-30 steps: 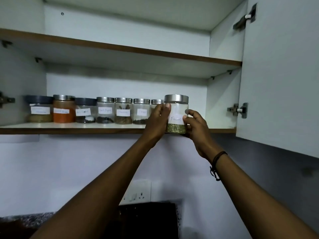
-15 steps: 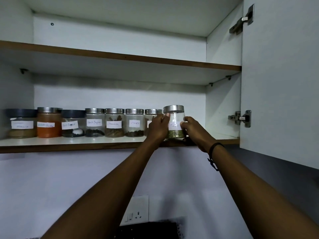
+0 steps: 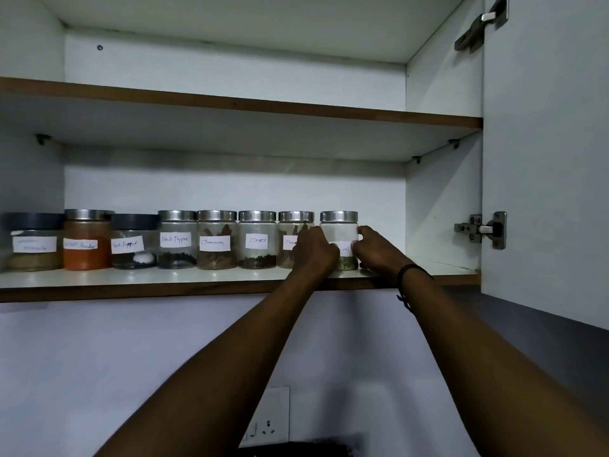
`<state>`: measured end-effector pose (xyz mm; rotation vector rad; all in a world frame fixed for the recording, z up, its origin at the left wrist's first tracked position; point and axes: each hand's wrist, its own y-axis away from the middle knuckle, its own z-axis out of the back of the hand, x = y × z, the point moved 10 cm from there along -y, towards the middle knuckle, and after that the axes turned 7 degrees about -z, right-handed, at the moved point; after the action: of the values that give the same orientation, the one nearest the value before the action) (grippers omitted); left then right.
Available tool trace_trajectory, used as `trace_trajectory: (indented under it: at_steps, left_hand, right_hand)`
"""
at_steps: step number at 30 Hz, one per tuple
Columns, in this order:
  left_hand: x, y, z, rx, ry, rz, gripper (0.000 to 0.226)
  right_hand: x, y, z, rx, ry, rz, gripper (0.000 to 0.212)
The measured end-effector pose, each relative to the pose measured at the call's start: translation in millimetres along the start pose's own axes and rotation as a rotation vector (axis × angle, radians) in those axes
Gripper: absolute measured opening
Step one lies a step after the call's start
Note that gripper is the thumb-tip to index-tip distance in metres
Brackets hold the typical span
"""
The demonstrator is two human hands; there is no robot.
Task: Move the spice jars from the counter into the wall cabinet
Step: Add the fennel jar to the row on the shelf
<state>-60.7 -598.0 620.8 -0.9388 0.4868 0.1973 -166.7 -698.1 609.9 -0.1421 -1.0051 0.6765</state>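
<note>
Head view — upward, near shelf (image 3: 164,285)

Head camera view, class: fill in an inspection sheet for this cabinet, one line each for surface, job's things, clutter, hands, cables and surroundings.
Surface: white lower shelf with a brown front edge; upper shelf bare where visible.
Job's things: eight labelled jars in one row; the fennel jar stands upright at the right end, next to a partly hidden jar; cloves jar further left.
Clutter: nothing seen.
Hands: left hand and right hand grip the fennel jar from either side.
Cables: nothing seen.
Surroundings: open cabinet door at right, wall socket below.
</note>
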Motion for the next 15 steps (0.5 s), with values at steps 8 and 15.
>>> trace_trajectory:
  at_steps: [8, 15]
  left_hand:
    - [4, 1, -1, -0.083, -0.047, 0.021, 0.021]
    - [6, 6, -4, -0.052, -0.044, 0.065, 0.03]
  right_hand:
    - [-2, -16, -3, -0.089, 0.133, 0.026, 0.035]
    - [-4, -16, -7, -0.097, 0.204, 0.015, 0.029]
